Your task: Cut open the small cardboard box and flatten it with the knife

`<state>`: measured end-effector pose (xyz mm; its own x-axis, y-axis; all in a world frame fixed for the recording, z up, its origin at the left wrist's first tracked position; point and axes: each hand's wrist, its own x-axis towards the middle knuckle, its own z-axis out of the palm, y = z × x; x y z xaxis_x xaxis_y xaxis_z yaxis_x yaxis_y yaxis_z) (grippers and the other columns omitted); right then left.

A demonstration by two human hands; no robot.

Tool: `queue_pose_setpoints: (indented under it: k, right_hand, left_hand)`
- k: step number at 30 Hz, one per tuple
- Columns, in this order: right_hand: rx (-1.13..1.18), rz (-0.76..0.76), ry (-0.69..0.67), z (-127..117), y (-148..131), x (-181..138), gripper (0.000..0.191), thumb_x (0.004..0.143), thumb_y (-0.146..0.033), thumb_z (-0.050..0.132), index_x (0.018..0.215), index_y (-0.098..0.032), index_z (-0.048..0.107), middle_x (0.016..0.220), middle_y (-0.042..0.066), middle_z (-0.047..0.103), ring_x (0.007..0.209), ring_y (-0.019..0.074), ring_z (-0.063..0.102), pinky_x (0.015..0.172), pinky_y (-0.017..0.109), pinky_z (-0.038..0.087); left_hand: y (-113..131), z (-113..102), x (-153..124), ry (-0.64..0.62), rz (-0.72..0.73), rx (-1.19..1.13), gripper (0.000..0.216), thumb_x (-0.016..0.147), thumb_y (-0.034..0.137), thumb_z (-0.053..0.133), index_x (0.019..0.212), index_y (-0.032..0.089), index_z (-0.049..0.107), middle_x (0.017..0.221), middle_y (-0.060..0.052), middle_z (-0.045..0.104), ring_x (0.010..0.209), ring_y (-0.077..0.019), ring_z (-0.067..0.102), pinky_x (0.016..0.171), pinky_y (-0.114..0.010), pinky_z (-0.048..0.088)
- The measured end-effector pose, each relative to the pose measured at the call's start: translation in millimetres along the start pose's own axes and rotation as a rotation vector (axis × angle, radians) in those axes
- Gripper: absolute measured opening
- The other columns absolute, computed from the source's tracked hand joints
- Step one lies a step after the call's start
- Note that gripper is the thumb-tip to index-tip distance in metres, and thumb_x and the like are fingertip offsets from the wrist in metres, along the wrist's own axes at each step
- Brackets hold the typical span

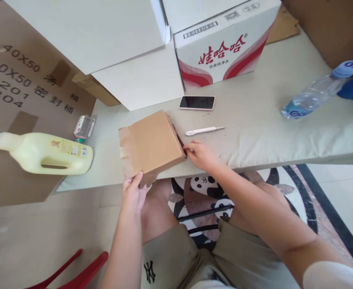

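A small brown cardboard box (pixel 152 144) lies on the pale table (pixel 254 128) near its front edge, with tape along its left side. My left hand (pixel 133 192) grips the box's near left corner from below the table edge. My right hand (pixel 200 154) pinches the box's right end, where the flap edge looks torn open. A white utility knife (pixel 204 130) lies on the table just beyond my right hand. A phone (pixel 197 102) lies face up further back.
White cartons and a red-printed water carton (pixel 224 44) stand at the back. A yellow jug (pixel 48 154) and a small bottle (pixel 84 127) lie at the left, a water bottle (pixel 321 90) at the right. Flat brown cardboard (pixel 22 92) leans on the left.
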<state>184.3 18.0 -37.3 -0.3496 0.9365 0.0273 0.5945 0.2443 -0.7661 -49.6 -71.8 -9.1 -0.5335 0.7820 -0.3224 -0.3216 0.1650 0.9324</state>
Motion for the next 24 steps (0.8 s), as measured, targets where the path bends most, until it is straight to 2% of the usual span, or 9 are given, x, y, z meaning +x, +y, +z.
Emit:
queue_pose_setpoints:
  k: [3, 7, 11, 15, 20, 22, 24]
  right_hand:
    - [-0.061, 0.022, -0.010, -0.5, -2.3, -1.8, 0.032, 0.093, -0.027, 0.043, 0.109, -0.025, 0.070, 0.104, 0.008, 0.065, 0.075, 0.0202, 0.058, 0.064, 0.033, 0.038]
    - [-0.092, 0.051, -0.010, -1.1, -5.0, -3.2, 0.025, 0.091, -0.032, 0.048, 0.106, -0.026, 0.067, 0.101, 0.008, 0.066, 0.071, 0.0200, 0.056, 0.058, 0.032, 0.032]
    - [-0.096, 0.070, -0.017, -1.9, -6.6, -4.5, 0.022, 0.091, -0.034, 0.049, 0.104, -0.027, 0.065, 0.102, 0.007, 0.066, 0.071, 0.0194, 0.055, 0.058, 0.031, 0.030]
    - [-0.069, 0.038, -0.002, 1.6, -3.9, -4.4, 0.020, 0.090, -0.032, 0.048, 0.099, -0.026, 0.064, 0.097, 0.006, 0.065, 0.074, 0.0200, 0.057, 0.060, 0.031, 0.032]
    - [0.245, -0.139, 0.050, 2.8, -3.2, -2.2, 0.007, 0.080, -0.023, 0.054, 0.087, -0.021, 0.056, 0.092, 0.004, 0.062, 0.084, 0.0183, 0.059, 0.072, 0.030, 0.042]
    - [0.407, -0.198, 0.047, -0.5, -6.3, -2.3, 0.010, 0.082, -0.027, 0.053, 0.090, -0.021, 0.055, 0.093, 0.004, 0.062, 0.086, 0.0178, 0.059, 0.074, 0.030, 0.045]
    - [0.494, -0.189, 0.054, -4.2, -8.2, -2.3, 0.016, 0.088, -0.033, 0.046, 0.093, -0.021, 0.055, 0.093, 0.005, 0.063, 0.086, 0.0180, 0.059, 0.074, 0.031, 0.047]
  left_hand:
    - [-0.6, -1.9, 3.3, 0.027, -0.034, -0.042, 0.032, 0.051, 0.026, 0.089, 0.070, 0.017, 0.066, 0.072, -0.002, 0.073, 0.067, -0.0176, 0.069, 0.060, -0.027, 0.056]
    - [1.3, -0.7, 5.3, 0.038, -0.073, -0.026, 0.033, 0.060, 0.031, 0.087, 0.088, 0.022, 0.071, 0.081, -0.001, 0.075, 0.067, -0.0158, 0.070, 0.056, -0.024, 0.055]
    - [6.8, 0.3, 2.5, 0.039, -0.111, 0.018, 0.049, 0.052, 0.026, 0.092, 0.096, 0.022, 0.072, 0.087, -0.001, 0.076, 0.073, -0.0165, 0.071, 0.061, -0.024, 0.057]
    - [7.9, -5.1, 0.9, -0.001, -0.067, -0.048, 0.058, 0.045, 0.026, 0.094, 0.099, 0.022, 0.073, 0.092, -0.003, 0.077, 0.083, -0.0186, 0.072, 0.072, -0.028, 0.061]
    - [4.5, -22.9, 3.1, -0.078, -0.084, -0.065, 0.052, 0.052, 0.029, 0.091, 0.101, 0.025, 0.074, 0.093, -0.005, 0.077, 0.089, -0.0240, 0.073, 0.077, -0.035, 0.062]
    - [2.7, -33.5, 5.5, -0.090, -0.098, -0.067, 0.047, 0.057, 0.032, 0.087, 0.102, 0.026, 0.074, 0.092, -0.004, 0.077, 0.090, -0.0247, 0.073, 0.079, -0.036, 0.062]
    - [0.4, -44.2, 8.3, -0.081, -0.118, -0.067, 0.038, 0.061, 0.034, 0.084, 0.097, 0.027, 0.074, 0.090, -0.004, 0.077, 0.088, -0.0244, 0.073, 0.078, -0.036, 0.062]
